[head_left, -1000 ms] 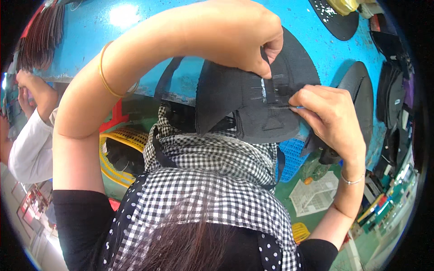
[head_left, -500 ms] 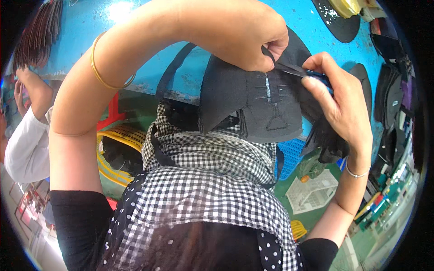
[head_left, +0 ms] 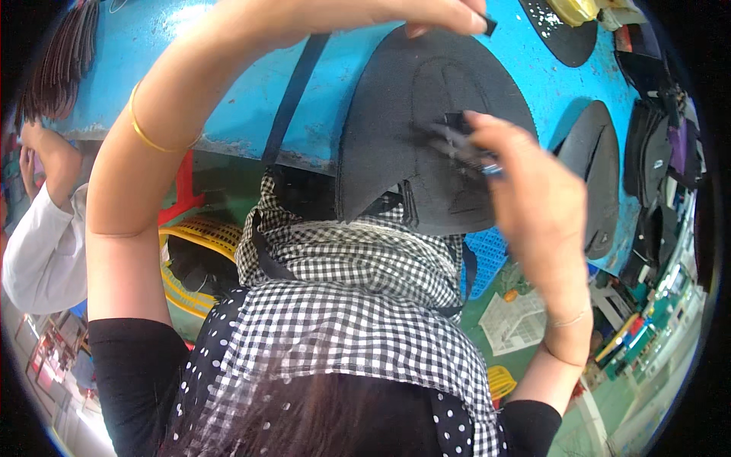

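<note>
A rounded stack of black fabric panels point(head_left: 388, 114) with stitched outlines hangs over the near edge of the blue table point(head_left: 244, 99). Above it, my left hand point(head_left: 449, 15) is cut off by the upper edge of the view; its thumb and finger pinch a black strap point(head_left: 489, 27), whose short end sticks out. More black strap slants down on the left, beside my arm. Over the panels' right half, my right hand point(head_left: 537, 190) is closed round thread snips point(head_left: 461, 145), dark and smeared by motion. Whether the blades touch the fabric I cannot tell.
Another dark oval piece point(head_left: 594, 179) lies at the table's right, with black pieces stacked beyond it. Dark strips point(head_left: 57, 68) hang at the far left, near another person's arm point(head_left: 57, 160). Below stand a yellow basket point(head_left: 179, 286) and a blue crate point(head_left: 486, 263).
My left hand has moved up and away from the snips. My right hand has swung left and down over the panels with the snips, and the upper layer with pale marks now lies turned away.
</note>
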A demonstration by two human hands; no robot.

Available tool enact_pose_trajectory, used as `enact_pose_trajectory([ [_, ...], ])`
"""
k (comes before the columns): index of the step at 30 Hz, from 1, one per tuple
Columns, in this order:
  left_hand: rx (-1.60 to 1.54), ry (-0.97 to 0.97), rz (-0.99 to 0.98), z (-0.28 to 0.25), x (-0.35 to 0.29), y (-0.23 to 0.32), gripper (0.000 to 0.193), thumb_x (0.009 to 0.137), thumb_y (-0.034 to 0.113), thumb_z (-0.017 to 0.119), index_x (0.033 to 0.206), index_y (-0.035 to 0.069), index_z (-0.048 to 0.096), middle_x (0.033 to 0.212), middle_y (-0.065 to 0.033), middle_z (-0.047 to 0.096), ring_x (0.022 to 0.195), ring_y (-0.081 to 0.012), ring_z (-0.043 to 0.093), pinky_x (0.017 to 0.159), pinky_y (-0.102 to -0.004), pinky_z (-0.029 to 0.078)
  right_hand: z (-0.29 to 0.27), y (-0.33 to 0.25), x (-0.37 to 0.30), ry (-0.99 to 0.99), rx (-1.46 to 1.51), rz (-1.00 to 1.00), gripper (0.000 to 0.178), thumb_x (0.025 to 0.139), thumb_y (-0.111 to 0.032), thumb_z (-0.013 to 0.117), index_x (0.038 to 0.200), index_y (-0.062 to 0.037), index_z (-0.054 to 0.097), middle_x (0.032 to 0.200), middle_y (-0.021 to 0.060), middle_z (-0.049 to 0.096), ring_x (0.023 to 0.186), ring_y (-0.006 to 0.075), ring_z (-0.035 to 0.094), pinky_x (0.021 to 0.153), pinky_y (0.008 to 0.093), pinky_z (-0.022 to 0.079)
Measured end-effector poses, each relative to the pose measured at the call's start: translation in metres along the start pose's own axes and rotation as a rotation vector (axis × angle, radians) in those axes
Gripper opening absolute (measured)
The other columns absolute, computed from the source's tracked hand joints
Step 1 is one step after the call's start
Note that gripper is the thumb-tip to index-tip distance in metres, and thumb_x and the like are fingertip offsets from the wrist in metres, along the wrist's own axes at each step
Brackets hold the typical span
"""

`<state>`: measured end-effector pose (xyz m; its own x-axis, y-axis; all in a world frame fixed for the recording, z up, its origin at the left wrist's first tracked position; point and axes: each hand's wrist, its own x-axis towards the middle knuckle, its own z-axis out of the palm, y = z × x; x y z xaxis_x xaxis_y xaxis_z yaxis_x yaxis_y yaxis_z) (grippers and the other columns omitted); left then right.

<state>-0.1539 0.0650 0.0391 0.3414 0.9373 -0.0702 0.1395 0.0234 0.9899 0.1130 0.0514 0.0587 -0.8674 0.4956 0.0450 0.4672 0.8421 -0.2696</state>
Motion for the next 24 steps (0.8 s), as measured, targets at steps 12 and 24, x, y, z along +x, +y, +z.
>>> enact_pose_trajectory([
  [12, 0.131, 0.244, 0.117, -0.014, -0.028, 0.046, 0.016, 0.097, 0.021, 0.073, 0.098, 0.005, 0.073, 0.076, -0.0041, 0.074, 0.050, 0.0020, 0.041, 0.047, -0.0167, 0.028, 0.015, 0.006, -0.001, 0.176, 0.248, 0.156, 0.013, 0.095, -0.012, 0.069, 0.106, -0.0066, 0.067, 0.081, 0.0070, 0.071, 0.062, 0.0241, 0.069, 0.054, 0.0349, 0.051],
  [24, 0.369, -0.354, 0.032, 0.041, 0.005, 0.013, 0.022, 0.080, 0.022, 0.080, 0.091, 0.003, 0.078, 0.085, -0.0134, 0.075, 0.079, -0.0248, 0.072, 0.074, -0.0366, 0.056, -0.073, 0.171, -0.224, 0.888, 0.716, 1.009, 0.035, 0.110, -0.023, 0.053, 0.135, -0.0001, 0.059, 0.119, 0.0085, 0.068, 0.077, 0.0107, 0.060, 0.064, 0.0244, 0.047],
])
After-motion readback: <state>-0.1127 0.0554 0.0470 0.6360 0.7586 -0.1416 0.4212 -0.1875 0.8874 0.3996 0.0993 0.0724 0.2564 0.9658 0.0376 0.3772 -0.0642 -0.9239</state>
